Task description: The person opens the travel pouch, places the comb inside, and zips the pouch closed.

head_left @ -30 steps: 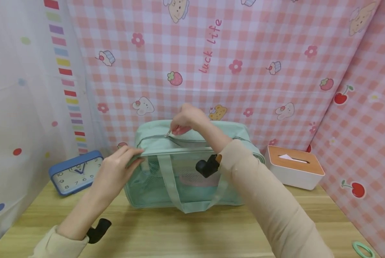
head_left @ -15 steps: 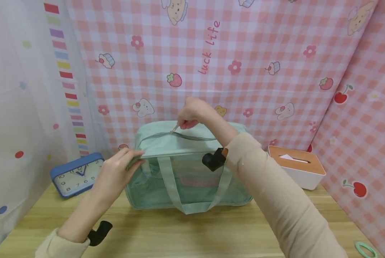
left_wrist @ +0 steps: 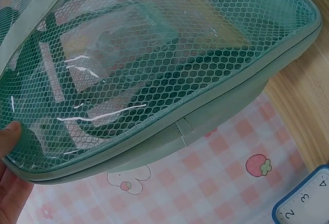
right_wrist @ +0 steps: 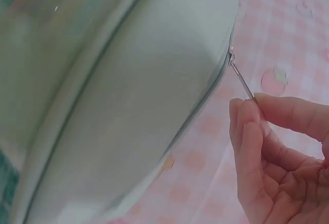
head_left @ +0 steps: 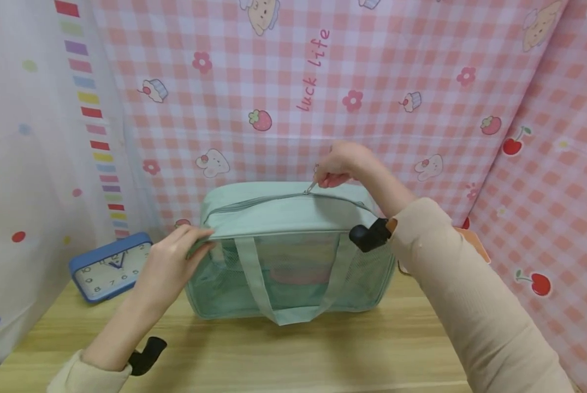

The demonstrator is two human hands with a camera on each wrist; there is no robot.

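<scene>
A mint-green bag (head_left: pixel 293 218) with a clear mesh front stands upright on the table, its strap handle (head_left: pixel 293 315) hanging down in front. My right hand (head_left: pixel 339 165) pinches the metal zipper pull (right_wrist: pixel 242 79) between thumb and forefinger, along the bag's top right of centre. The zipper (head_left: pixel 249 203) looks joined to the left of the slider; its right part lies behind the pull. My left hand (head_left: pixel 175 254) grips the bag's upper left corner, thumb on the front. In the left wrist view, that thumb (left_wrist: pixel 9 137) presses on the mesh, and several blurred items show inside.
A blue clock (head_left: pixel 111 267) stands left of the bag. On the right, my sleeve mostly covers a tissue box with a tan top (head_left: pixel 474 244). A pink checked cloth (head_left: pixel 293 82) hangs right behind the bag. The wooden table (head_left: pixel 273 355) stretches in front.
My right hand has drawn the zipper pull from left of centre to the right along the bag's top. My left hand keeps its grip on the corner.
</scene>
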